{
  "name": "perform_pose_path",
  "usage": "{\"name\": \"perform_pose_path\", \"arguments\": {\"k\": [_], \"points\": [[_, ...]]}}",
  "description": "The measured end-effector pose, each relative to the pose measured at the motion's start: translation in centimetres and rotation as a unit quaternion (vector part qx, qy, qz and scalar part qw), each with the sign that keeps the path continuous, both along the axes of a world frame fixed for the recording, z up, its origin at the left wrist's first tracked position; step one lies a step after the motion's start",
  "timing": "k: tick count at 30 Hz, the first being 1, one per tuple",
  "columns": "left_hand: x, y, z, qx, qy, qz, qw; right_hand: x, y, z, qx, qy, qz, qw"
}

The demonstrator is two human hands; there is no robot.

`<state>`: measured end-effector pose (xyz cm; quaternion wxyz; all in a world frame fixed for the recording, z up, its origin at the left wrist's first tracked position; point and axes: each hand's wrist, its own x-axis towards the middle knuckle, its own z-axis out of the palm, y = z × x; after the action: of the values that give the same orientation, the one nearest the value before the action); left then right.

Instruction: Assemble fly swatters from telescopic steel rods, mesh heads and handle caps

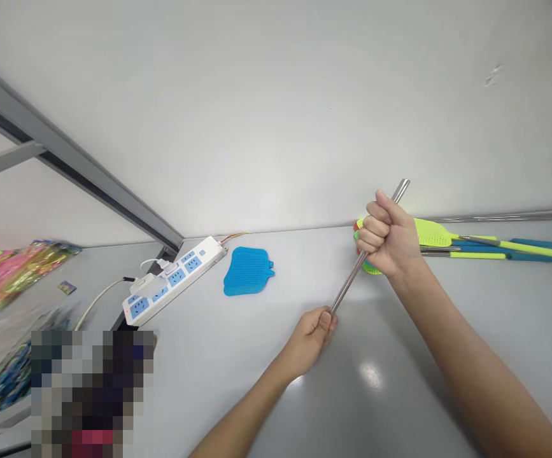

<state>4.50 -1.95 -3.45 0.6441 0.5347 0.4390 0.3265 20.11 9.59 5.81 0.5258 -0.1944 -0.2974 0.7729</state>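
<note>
A thin silver metal rod (pixel 349 281) slants across the middle of the view, held above a grey table (pixel 256 356). My right hand (pixel 388 238) is a fist wrapped round the rod's upper part, whose end sticks out above the fist. My left hand (pixel 311 337) pinches the rod's lower end. A loose blue fly swatter head (pixel 247 271) lies flat on the table to the left of both hands. Behind my right hand lie several fly swatters (pixel 471 245) with yellow-green and blue heads and handles.
A white power strip (pixel 175 278) with blue sockets and plugged-in cables lies at the left by the wall. Colourful packets (pixel 13 270) are heaped at the far left. A blurred patch (pixel 92 391) covers the lower left. A grey wall rises behind the table.
</note>
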Motion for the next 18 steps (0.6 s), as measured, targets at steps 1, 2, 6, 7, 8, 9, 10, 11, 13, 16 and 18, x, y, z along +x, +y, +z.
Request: {"name": "perform_pose_path", "arguments": {"k": [1,2,6,7,8,9,10,11,13,16,18], "points": [[0.1,0.0,-0.1,-0.01,-0.02,-0.005,1.0,-0.1,0.1,-0.1,-0.002,0.0,0.011,1.0],[0.1,0.0,-0.2,-0.018,-0.038,-0.007,0.999,-0.2,0.1,-0.3,-0.003,0.0,0.02,1.0],[0.2,0.2,-0.4,-0.037,-0.082,-0.01,0.996,-0.4,0.2,-0.3,-0.002,-0.015,0.028,1.0],[0.1,0.2,-0.4,-0.039,-0.083,-0.009,0.996,-0.4,0.2,-0.2,0.0,-0.022,0.026,0.999],[0.1,0.3,-0.4,-0.04,-0.083,-0.008,0.996,-0.4,0.2,0.0,0.001,-0.031,0.023,0.999],[0.0,0.4,-0.3,-0.041,-0.082,-0.005,0.996,-0.3,0.2,0.1,0.002,-0.041,0.018,0.999],[-0.1,0.5,-0.3,-0.041,-0.081,-0.003,0.996,-0.2,0.2,0.3,0.002,-0.051,0.012,0.999],[-0.2,0.5,-0.2,-0.041,-0.081,-0.002,0.996,0.0,0.3,0.5,0.001,-0.061,0.004,0.998],[-0.3,0.7,0.1,-0.042,-0.079,-0.009,0.996,0.5,0.4,0.9,-0.003,-0.069,-0.027,0.997],[-0.2,0.6,0.3,-0.042,-0.071,-0.024,0.996,1.6,0.5,1.4,-0.019,-0.056,-0.077,0.995],[0.0,0.4,0.4,-0.046,-0.069,-0.027,0.996,2.3,0.5,1.7,-0.036,-0.051,-0.09,0.994]]}}
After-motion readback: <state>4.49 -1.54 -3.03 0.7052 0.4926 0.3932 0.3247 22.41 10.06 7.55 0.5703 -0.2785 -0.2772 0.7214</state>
